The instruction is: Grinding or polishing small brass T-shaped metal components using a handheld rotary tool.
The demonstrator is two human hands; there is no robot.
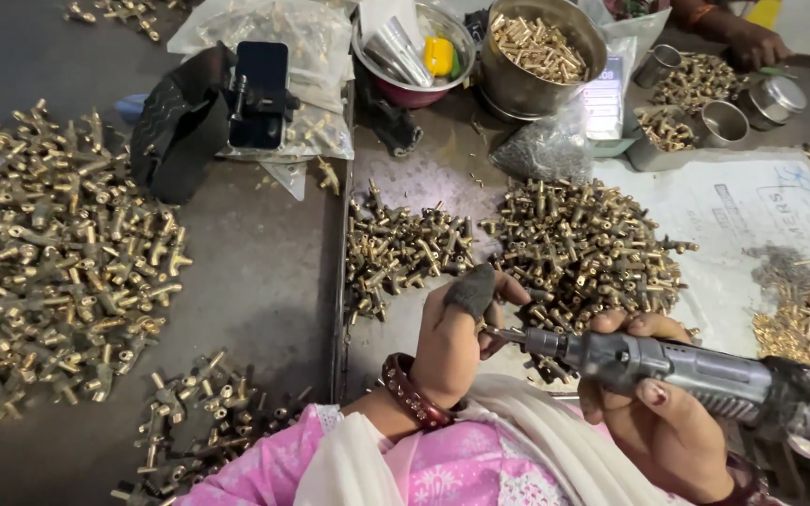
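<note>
**Bit close to the thumb guard**

Watching from here, my main worry is the tool (705,379) tip sliding off whatever small piece my left hand (457,337) holds against it. The bit meets the fingers right under the dark thumb guard (470,290), so a slip could run it into a fingertip. I cannot see the piece itself; the thumb and curled fingers hide it, though they look pinched together around something small. A loose pinch might also let the piece spin or fly into the near pile (583,253).

My left hand stands upright on its wrist, thumb up, fingers folded toward the bit, a red bangle (412,394) on the wrist. My right hand (658,412) lies palm up beneath the grey tool, fingers wrapped tightly round its body, holding it nearly level and pointing left.

Another pile (400,253) lies just left, a big heap (58,253) well apart. Someone else's hand (752,42) works at the far edge.
</note>
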